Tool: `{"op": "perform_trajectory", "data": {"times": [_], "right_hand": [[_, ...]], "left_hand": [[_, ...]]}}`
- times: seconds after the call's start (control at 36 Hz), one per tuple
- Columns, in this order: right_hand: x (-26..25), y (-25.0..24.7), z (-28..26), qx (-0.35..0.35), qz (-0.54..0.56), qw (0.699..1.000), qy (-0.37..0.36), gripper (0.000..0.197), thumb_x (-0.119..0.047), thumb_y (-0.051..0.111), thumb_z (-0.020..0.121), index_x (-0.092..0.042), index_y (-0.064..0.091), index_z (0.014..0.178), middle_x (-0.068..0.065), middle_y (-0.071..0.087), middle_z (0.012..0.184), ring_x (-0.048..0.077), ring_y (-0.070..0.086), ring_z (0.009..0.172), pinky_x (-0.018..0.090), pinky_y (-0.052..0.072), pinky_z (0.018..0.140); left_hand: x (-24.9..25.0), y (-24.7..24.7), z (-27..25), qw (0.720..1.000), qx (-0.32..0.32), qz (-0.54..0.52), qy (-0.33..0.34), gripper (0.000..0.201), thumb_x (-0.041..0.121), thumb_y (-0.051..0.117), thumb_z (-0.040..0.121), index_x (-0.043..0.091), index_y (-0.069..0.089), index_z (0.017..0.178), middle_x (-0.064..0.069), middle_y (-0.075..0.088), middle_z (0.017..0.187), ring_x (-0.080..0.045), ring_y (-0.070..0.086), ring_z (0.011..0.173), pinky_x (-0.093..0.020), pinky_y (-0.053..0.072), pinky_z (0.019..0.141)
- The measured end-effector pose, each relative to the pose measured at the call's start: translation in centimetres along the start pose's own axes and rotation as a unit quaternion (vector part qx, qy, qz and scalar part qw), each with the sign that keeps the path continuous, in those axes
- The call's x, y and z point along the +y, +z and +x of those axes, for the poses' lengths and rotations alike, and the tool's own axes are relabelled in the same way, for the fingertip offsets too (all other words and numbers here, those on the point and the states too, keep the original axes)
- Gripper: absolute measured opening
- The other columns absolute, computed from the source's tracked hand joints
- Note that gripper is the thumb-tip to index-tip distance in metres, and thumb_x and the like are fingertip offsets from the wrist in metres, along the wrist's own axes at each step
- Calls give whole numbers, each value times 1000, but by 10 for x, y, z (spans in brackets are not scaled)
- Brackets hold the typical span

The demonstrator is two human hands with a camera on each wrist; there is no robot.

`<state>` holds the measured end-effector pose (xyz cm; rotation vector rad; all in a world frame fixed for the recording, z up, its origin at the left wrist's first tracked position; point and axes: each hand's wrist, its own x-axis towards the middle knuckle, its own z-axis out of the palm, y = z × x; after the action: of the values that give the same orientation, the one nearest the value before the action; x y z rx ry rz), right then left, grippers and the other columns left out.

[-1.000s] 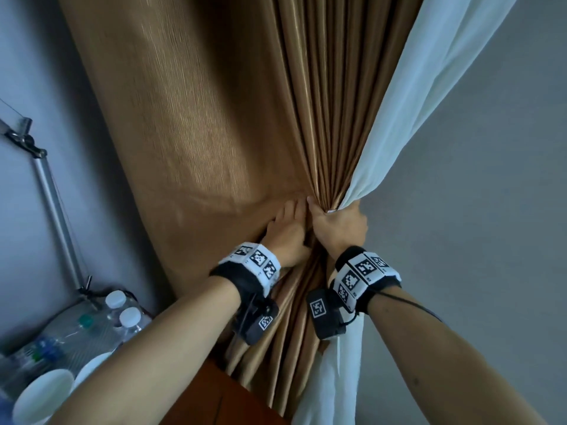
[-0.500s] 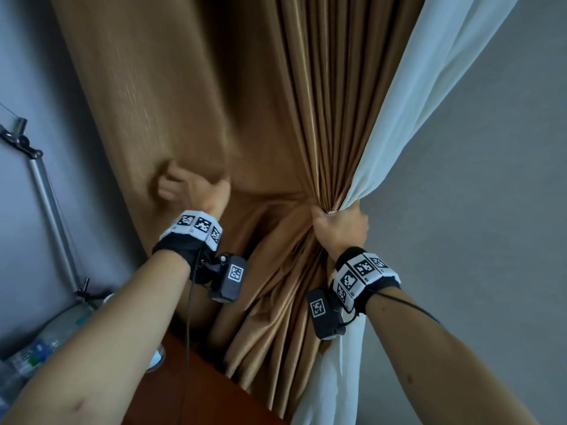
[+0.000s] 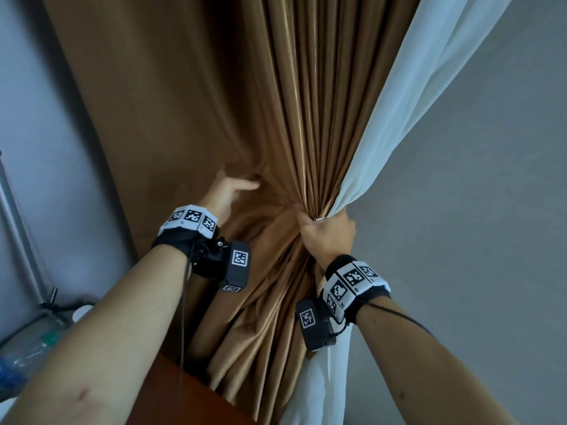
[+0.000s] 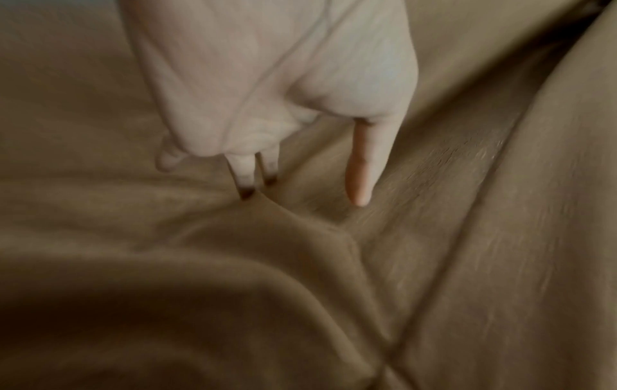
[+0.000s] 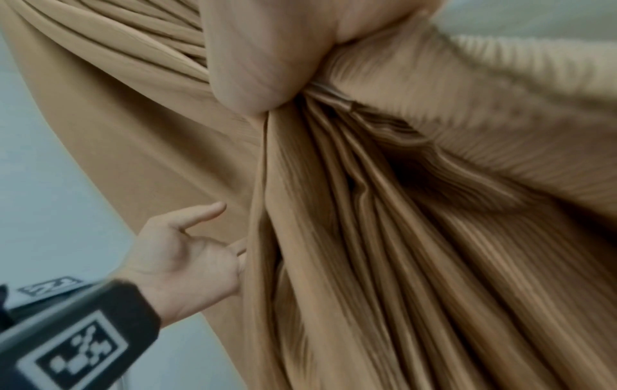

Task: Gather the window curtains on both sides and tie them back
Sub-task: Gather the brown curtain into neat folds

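A brown pleated curtain (image 3: 214, 102) hangs in front of me, with a white sheer curtain (image 3: 414, 102) along its right edge. My right hand (image 3: 328, 231) grips the gathered pleats of both in a fist at waist height; in the right wrist view the folds (image 5: 400, 237) fan out from under that hand (image 5: 267, 52). My left hand (image 3: 228, 194) is just left of the bunch, fingers fairly straight and pressed into a loose fold. The left wrist view shows its fingers (image 4: 360, 163) pushing into the brown cloth (image 4: 467, 237). Seen from the right wrist, the left palm (image 5: 187, 261) is open with fingertips tucked behind a fold.
A grey wall (image 3: 491, 210) fills the right side. A reddish wooden surface (image 3: 171, 394) lies below the curtain. At the left stand a metal pole (image 3: 18, 225) and some plastic bottles (image 3: 30, 348).
My left hand left the bunch, reached out left into the flat cloth, and has now swept back right toward the bunch with a fold. My right hand kept its grip.
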<state>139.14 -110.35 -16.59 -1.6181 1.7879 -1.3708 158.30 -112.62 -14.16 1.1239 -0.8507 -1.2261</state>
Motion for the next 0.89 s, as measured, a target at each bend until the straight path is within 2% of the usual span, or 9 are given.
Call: {"op": "perform_trajectory", "data": {"times": [0.08, 0.14, 0.22, 0.31, 0.42, 0.5, 0.61, 0.72, 0.89], "right_hand": [[1, 0, 1, -2, -3, 1000, 5, 62, -62, 67, 66, -11, 53, 97, 3, 64, 78, 29, 64, 81, 39, 55, 77], [0, -1, -1, -4, -4, 1000, 7, 63, -64, 65, 65, -9, 54, 93, 3, 63, 74, 30, 64, 78, 38, 55, 74], [1, -3, -4, -9, -1, 1000, 3, 61, -62, 67, 67, -8, 54, 94, 0, 60, 70, 28, 63, 77, 35, 54, 73], [2, -8, -5, -20, 6, 1000, -13, 58, -56, 70, 70, -9, 56, 102, 1, 64, 83, 25, 63, 87, 32, 53, 80], [0, -16, -2, -46, 14, 999, -21, 50, -49, 74, 72, -12, 59, 102, -5, 60, 84, 25, 63, 95, 24, 48, 84], [0, -19, 3, -64, 47, 997, -23, 48, -43, 78, 72, -14, 61, 107, -7, 61, 93, 24, 63, 103, 31, 51, 94], [1, -19, 12, -89, 71, 993, -27, 59, -40, 80, 72, -15, 58, 121, 0, 64, 115, 24, 59, 115, 37, 47, 102], [3, -19, 19, -87, 81, 993, -28, 64, -34, 81, 74, -13, 55, 129, 2, 62, 125, 23, 56, 120, 35, 44, 106], [4, -9, 27, -58, 67, 996, -19, 61, -38, 79, 74, -12, 57, 125, 3, 64, 119, 26, 58, 116, 28, 44, 102]], "left_hand": [[-5, 26, -5, 999, 4, 40, 26, 78, 11, 82, 66, 14, 47, 135, -7, 71, 105, -22, 71, 92, -33, 56, 78], [-8, 36, -4, 994, 47, 90, 41, 70, 22, 79, 73, 21, 45, 134, 1, 69, 106, -18, 68, 96, -35, 54, 87], [-12, 35, 5, 971, 161, 169, 59, 106, 50, 80, 59, 25, 27, 148, -6, 46, 140, -27, 44, 130, -43, 35, 110], [-9, 23, 14, 949, 255, 182, 22, 116, 46, 78, 70, 21, 2, 153, -12, 19, 154, -31, 21, 143, -42, 21, 115], [8, 3, 34, 959, 275, 69, 17, 126, 22, 80, 58, 23, -2, 154, -12, 21, 155, -32, 27, 140, -49, 25, 114], [10, -3, 47, 978, 205, -20, 2, 139, 15, 74, 37, 32, 0, 153, -10, 42, 144, -32, 45, 126, -51, 38, 106], [8, 16, 43, 996, 79, -33, 21, 108, 5, 64, 49, 23, 28, 149, -7, 61, 126, -27, 57, 112, -41, 47, 98], [5, 40, 36, 998, 10, 56, 36, 44, 19, 64, 65, 13, 67, 108, -5, 72, 95, -25, 66, 93, -35, 55, 81], [-12, 36, 38, 961, 107, 190, 167, 9, 20, 75, 80, 12, 71, 82, 1, 70, 76, -6, 63, 66, -15, 47, 62]]}}
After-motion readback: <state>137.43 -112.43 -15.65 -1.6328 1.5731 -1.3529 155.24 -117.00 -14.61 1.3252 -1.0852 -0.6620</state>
